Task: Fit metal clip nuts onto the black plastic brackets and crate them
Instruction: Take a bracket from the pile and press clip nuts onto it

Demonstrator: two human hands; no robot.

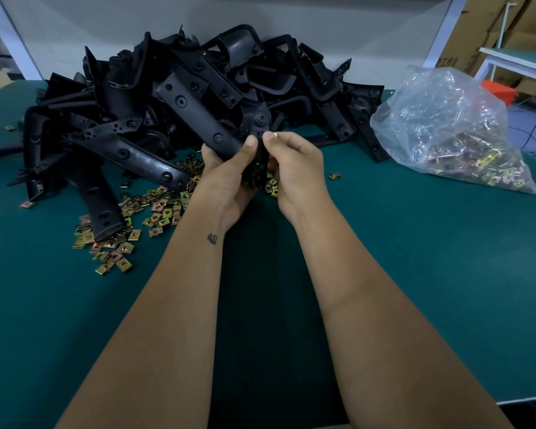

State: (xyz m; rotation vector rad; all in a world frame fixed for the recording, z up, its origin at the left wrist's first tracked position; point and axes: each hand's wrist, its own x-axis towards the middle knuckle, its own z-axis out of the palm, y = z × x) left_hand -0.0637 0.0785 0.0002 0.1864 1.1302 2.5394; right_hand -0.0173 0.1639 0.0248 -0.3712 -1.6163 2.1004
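Note:
Both hands hold one black plastic bracket [260,156] upright over the green table, just in front of the heap. My left hand [226,178] grips its left side with the thumb up against the top. My right hand [294,171] pinches the bracket's upper edge between thumb and fingers; whether a clip nut sits under the thumb I cannot tell. A big heap of black brackets [180,97] fills the back of the table. Loose brass-coloured clip nuts [146,212] lie scattered to the left of my hands.
A clear plastic bag of clip nuts [452,134] slumps at the right on the green table [415,258]. A single nut [334,176] lies between my hands and the bag. Cardboard boxes [508,26] and a white frame stand beyond the right edge.

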